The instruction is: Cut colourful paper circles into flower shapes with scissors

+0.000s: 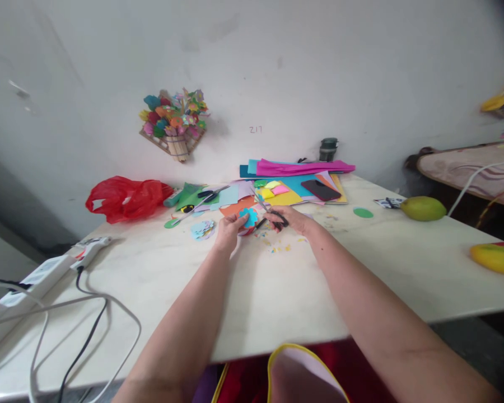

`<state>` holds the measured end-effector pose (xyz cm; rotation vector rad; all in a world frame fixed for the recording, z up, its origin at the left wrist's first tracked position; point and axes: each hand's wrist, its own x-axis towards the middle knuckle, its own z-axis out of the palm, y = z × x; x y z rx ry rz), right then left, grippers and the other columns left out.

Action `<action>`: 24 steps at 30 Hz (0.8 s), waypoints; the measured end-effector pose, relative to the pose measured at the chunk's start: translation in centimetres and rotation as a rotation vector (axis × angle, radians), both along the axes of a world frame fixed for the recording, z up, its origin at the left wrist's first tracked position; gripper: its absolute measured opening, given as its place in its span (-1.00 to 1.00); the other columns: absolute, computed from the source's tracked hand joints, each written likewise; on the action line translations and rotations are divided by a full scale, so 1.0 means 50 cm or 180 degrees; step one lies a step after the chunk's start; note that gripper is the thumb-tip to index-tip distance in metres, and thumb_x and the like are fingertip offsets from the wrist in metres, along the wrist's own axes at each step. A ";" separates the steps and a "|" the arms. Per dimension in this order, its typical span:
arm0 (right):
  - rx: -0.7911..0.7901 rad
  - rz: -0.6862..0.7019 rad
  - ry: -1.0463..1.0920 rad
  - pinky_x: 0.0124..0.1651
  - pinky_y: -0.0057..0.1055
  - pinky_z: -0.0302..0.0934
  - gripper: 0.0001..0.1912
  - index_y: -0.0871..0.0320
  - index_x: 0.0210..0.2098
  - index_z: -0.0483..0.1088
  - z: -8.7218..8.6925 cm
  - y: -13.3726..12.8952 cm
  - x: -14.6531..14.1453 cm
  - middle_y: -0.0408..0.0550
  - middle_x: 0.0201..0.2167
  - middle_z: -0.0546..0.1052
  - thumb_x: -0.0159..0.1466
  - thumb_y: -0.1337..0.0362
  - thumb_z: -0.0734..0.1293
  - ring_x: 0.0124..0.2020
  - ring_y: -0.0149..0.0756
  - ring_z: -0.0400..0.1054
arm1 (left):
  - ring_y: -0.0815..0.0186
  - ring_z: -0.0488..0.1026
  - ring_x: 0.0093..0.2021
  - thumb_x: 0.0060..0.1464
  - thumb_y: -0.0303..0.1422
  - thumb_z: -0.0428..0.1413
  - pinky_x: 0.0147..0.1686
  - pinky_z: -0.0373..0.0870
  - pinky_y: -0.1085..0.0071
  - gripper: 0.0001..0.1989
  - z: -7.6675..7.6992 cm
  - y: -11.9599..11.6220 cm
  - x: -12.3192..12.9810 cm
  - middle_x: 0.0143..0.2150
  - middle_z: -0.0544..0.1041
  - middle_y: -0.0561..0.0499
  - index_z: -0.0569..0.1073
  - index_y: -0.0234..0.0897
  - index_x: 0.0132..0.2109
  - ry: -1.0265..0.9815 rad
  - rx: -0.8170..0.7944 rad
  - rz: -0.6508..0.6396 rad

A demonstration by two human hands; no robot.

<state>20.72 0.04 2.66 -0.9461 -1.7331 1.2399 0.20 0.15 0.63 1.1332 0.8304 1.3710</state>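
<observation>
Between thumb and fingers, my left hand (231,229) pinches a blue paper flower (248,217) with a scalloped edge. My right hand (289,220) grips a pair of scissors (280,219) by its dark handles, the blades pointing up and left close beside the paper. Below both hands, small yellow and blue paper scraps (277,246) are scattered on the table. Left of my left hand lies a pile of pale blue cut-out paper pieces (203,229). Something red shows under the blue flower, mostly hidden.
Coloured paper sheets (294,196) with a phone (320,190) on them lie at the back. A second pair of scissors (210,194) and a red plastic bag (126,198) are back left. A power strip (46,274) with cables occupies the left edge; a mango (423,207) sits right.
</observation>
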 end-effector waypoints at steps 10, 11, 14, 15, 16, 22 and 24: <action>-0.0289 0.0445 -0.0542 -0.55 -0.47 0.21 -0.74 0.18 -0.50 0.38 0.022 -0.009 0.024 -0.13 -0.61 0.48 0.11 0.13 0.44 -0.64 -0.41 0.30 | 0.23 0.53 -0.44 -0.49 -0.10 0.51 -0.34 0.45 0.32 -0.52 -0.004 0.010 -0.012 -0.47 0.59 -0.10 0.54 -0.34 -0.50 0.0068 -0.0031 -0.0226; -0.0339 0.0429 -0.0557 -0.56 -0.47 0.21 -0.76 0.18 -0.50 0.39 0.021 -0.008 0.025 -0.13 -0.62 0.48 0.12 0.15 0.43 -0.65 -0.41 0.30 | 0.24 0.53 -0.45 -0.48 -0.10 0.51 -0.34 0.45 0.33 -0.53 -0.004 0.011 -0.012 -0.47 0.59 -0.10 0.54 -0.34 -0.50 0.0069 -0.0030 -0.0238; -0.0428 0.0427 -0.0639 -0.57 -0.48 0.22 -0.80 0.18 -0.51 0.42 0.018 -0.006 0.024 -0.12 -0.64 0.48 0.12 0.18 0.41 -0.65 -0.40 0.32 | 0.29 0.49 -0.49 -0.48 -0.12 0.51 -0.38 0.43 0.36 -0.55 -0.003 0.009 -0.013 -0.51 0.57 -0.06 0.53 -0.33 -0.53 0.0092 -0.0041 -0.0257; -0.0431 0.0439 -0.0678 -0.58 -0.49 0.23 -0.80 0.18 -0.52 0.43 0.017 -0.006 0.024 -0.12 -0.65 0.47 0.11 0.19 0.42 -0.65 -0.39 0.33 | 0.31 0.48 -0.51 -0.47 -0.13 0.51 -0.39 0.42 0.37 -0.56 -0.002 0.008 -0.013 -0.52 0.56 -0.05 0.54 -0.33 -0.53 0.0104 -0.0047 -0.0268; -0.0426 0.0452 -0.0708 -0.58 -0.49 0.23 -0.80 0.18 -0.53 0.43 0.016 -0.006 0.023 -0.13 -0.66 0.47 0.10 0.19 0.43 -0.65 -0.39 0.33 | 0.32 0.47 -0.51 -0.46 -0.14 0.51 -0.39 0.41 0.38 -0.57 -0.001 0.007 -0.013 -0.52 0.56 -0.05 0.55 -0.33 -0.52 0.0115 -0.0056 -0.0285; -0.0305 0.0561 -0.0731 -0.58 -0.51 0.21 -0.77 0.18 -0.54 0.43 0.012 -0.004 0.023 -0.16 -0.66 0.47 0.07 0.17 0.46 -0.66 -0.43 0.31 | 0.32 0.46 -0.51 -0.42 -0.16 0.50 -0.39 0.40 0.38 -0.59 0.002 0.004 -0.015 -0.49 0.58 -0.08 0.58 -0.35 -0.47 0.0149 -0.0077 -0.0506; -0.0294 0.0584 -0.0733 -0.58 -0.51 0.21 -0.75 0.19 -0.56 0.41 0.012 -0.004 0.024 -0.15 -0.66 0.47 0.08 0.16 0.46 -0.66 -0.43 0.30 | 0.31 0.47 -0.49 -0.41 -0.15 0.50 -0.38 0.41 0.38 -0.58 0.001 0.006 -0.016 -0.46 0.60 -0.11 0.59 -0.36 -0.45 0.0193 -0.0067 -0.0569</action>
